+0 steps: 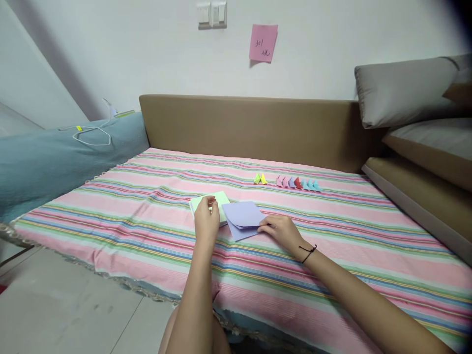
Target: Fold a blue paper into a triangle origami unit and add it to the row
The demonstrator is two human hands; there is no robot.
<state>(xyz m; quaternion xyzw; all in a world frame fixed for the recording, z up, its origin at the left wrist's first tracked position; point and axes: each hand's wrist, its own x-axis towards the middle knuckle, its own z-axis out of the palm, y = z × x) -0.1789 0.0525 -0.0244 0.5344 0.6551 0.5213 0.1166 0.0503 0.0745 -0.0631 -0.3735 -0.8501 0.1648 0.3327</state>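
Note:
A lavender sheet of paper (243,217), partly folded, lies on the striped bedspread (147,206). My right hand (282,230) presses flat on its right edge with fingers stretched out. My left hand (206,221) hovers at the sheet's left side, over a stack of pale green paper (217,199), with thumb and fingers curled together; I cannot make out anything in them. Further back stands a row of small folded paper pieces: two yellow-green ones (260,179), then several pink, purple, red and blue ones (298,183).
A tan headboard (250,128) runs along the back. Cushions (405,93) are stacked at right. A teal blanket (55,157) with a white cable lies at left. A pink sticky note (263,43) hangs on the wall. Tiled floor (73,314) shows below the bed's edge.

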